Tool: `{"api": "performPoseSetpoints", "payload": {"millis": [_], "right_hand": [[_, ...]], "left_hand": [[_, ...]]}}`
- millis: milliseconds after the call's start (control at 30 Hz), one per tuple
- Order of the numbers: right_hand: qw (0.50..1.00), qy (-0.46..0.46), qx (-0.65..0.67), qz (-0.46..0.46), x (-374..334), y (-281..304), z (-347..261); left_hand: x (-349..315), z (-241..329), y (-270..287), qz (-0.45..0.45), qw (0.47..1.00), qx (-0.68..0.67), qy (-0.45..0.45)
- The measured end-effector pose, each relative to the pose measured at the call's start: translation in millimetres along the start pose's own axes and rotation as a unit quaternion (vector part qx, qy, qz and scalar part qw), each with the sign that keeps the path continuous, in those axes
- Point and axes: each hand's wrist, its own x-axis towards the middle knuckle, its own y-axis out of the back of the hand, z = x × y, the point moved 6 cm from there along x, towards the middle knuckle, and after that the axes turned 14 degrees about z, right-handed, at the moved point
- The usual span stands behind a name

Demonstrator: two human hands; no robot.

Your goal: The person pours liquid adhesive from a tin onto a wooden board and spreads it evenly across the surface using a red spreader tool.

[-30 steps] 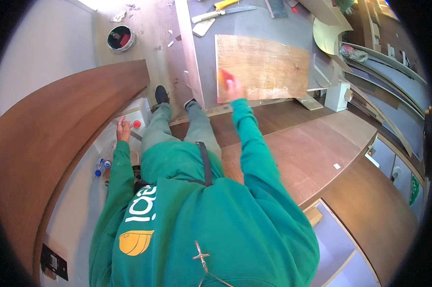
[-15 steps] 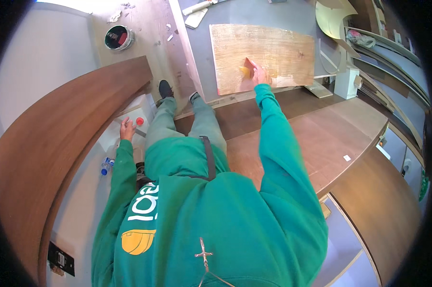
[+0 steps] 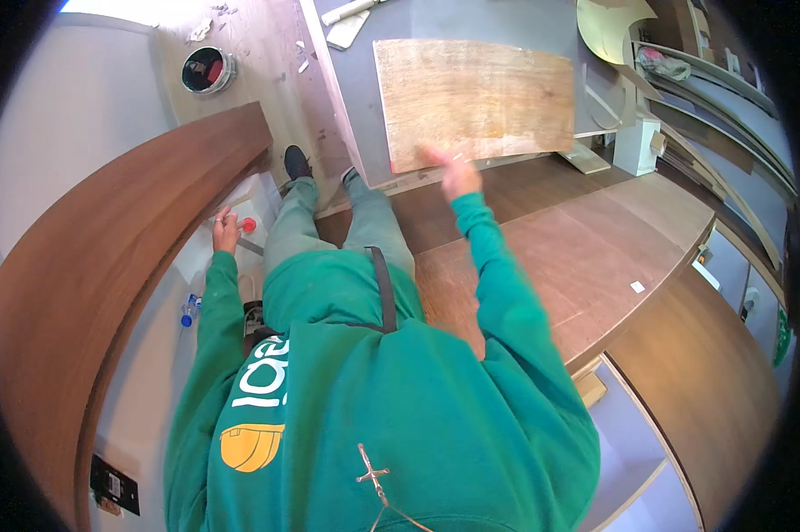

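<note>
Your right hand [image 3: 453, 173] reaches forward at the end of a green sleeve, blurred, its fingers spread loosely at the near edge of a light wooden board [image 3: 480, 102]. Whether the fingertips touch that edge cannot be told; the hand grips nothing that shows. The board lies flat on a grey surface [image 3: 364, 97], its near long edge at the rim of that surface and above a brown worktop [image 3: 595, 257] that runs to your right.

Your left hand [image 3: 225, 232] is lowered at your left side, fingers curled on the top of a white container [image 3: 231, 222], just beside its red cap [image 3: 249, 225]. How tightly the fingers close cannot be told. The container stands between a curved dark brown panel [image 3: 107, 266] on your left and your green-trousered legs. A black shoe [image 3: 296, 164] shows at the foot of the left leg, on a pale wooden floor strip [image 3: 267, 80].

Further details: a round open tin [image 3: 207, 69] stands on that strip, well apart from both hands. A small bottle with a blue cap [image 3: 190, 310] lies near your left elbow. A white block [image 3: 637, 146] stands beyond the right end of the board.
</note>
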Motion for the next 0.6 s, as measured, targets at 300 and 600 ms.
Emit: {"api": "performPoseSetpoints", "payload": {"millis": [300, 600], "right_hand": [[0.997, 0.008, -0.033, -0.066, 46.1, 4.2, 81.3], [0.993, -0.007, -0.113, -0.021, 32.7, -18.4, 73.2]], "left_hand": [[-4.1, -7.3, 10.0, 0.001, 1.000, -0.012, 0.006], [-28.3, -25.1, -7.5, -0.001, 1.000, -0.020, 0.022]]}}
